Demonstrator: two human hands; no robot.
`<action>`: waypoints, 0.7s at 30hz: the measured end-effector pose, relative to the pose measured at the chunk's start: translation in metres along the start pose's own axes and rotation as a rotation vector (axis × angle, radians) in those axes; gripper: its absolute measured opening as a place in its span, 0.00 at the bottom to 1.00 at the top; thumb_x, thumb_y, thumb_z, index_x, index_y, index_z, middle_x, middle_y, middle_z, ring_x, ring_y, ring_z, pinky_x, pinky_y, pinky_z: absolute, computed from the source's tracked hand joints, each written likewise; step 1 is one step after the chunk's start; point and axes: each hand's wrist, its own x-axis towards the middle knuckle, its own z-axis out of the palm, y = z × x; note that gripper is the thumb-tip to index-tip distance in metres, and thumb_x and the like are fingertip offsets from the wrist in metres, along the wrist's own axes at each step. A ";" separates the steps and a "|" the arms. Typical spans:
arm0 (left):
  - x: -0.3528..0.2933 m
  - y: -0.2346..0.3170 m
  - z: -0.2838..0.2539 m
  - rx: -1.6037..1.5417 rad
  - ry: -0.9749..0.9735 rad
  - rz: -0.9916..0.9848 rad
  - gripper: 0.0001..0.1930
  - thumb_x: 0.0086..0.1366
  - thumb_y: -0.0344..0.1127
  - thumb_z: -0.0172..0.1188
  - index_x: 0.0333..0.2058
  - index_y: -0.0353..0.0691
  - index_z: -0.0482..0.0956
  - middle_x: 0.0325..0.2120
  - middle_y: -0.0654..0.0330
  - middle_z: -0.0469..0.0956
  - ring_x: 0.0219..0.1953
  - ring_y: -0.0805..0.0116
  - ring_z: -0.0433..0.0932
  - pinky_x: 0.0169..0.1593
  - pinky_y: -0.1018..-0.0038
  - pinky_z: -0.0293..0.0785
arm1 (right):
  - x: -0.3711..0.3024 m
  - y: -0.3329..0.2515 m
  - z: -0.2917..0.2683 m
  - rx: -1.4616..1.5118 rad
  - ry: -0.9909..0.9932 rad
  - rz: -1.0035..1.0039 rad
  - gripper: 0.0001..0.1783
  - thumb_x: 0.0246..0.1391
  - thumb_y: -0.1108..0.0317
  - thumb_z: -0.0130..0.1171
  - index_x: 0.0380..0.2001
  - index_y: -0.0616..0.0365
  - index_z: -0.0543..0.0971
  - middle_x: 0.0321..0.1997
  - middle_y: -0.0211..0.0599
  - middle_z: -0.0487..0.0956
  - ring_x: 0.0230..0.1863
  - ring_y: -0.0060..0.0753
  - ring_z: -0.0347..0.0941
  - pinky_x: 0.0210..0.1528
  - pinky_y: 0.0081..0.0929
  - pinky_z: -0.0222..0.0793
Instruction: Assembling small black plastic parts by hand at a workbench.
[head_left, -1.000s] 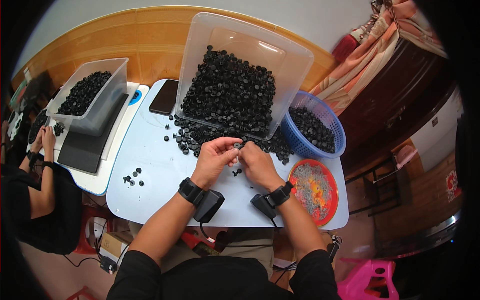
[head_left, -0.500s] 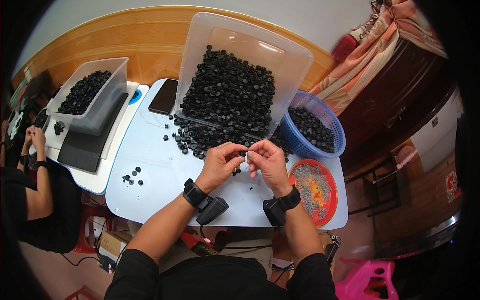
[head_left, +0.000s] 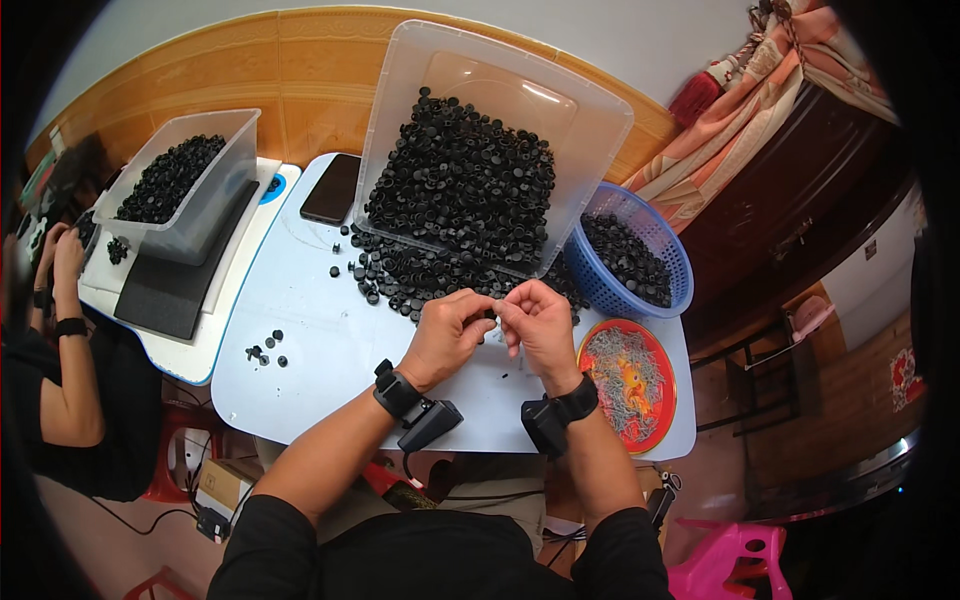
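Fingertips meeting over the near edge of the black heap, my two hands work close together above the pale table. My left hand pinches a small black plastic cap, mostly covered by the fingers. Thumb and forefinger of my right hand are pressed together against it; whatever they hold is too small to name. Just beyond lies a loose heap of black round caps, spilling from a tipped clear plastic bin. A red plate of thin grey pin-like pieces stands beside my right wrist.
A blue basket of black parts stands at the right. Several stray caps and a phone lie left. On the adjoining table are another filled bin and a dark foam pad; a co-worker's hands work there.
My fingertips have drawn closer together, and the black cap is now more hidden. At the far left, the co-worker's hands and forearm have shifted.
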 end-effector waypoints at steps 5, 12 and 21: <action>0.003 -0.009 0.000 -0.270 -0.013 -0.061 0.11 0.51 0.23 0.59 0.36 0.38 0.79 0.33 0.63 0.72 0.26 0.79 0.70 0.29 0.83 0.67 | -0.005 0.017 -0.004 0.323 0.067 0.028 0.10 0.55 0.66 0.53 0.29 0.62 0.72 0.21 0.31 0.72 0.17 0.17 0.67 0.14 0.15 0.64; 0.003 -0.023 0.001 -0.016 -0.003 0.161 0.14 0.55 0.29 0.58 0.41 0.42 0.78 0.47 0.58 0.68 0.40 0.76 0.70 0.40 0.82 0.69 | -0.014 0.020 0.004 0.673 -0.152 0.186 0.12 0.59 0.62 0.46 0.36 0.60 0.73 0.26 0.31 0.73 0.24 0.19 0.67 0.21 0.18 0.66; 0.007 -0.005 -0.028 -0.418 0.233 -0.267 0.13 0.58 0.29 0.55 0.43 0.36 0.75 0.37 0.64 0.74 0.33 0.79 0.72 0.36 0.83 0.69 | -0.004 0.031 -0.013 0.768 -0.001 0.097 0.04 0.52 0.73 0.54 0.32 0.60 0.73 0.27 0.34 0.74 0.25 0.23 0.69 0.24 0.19 0.66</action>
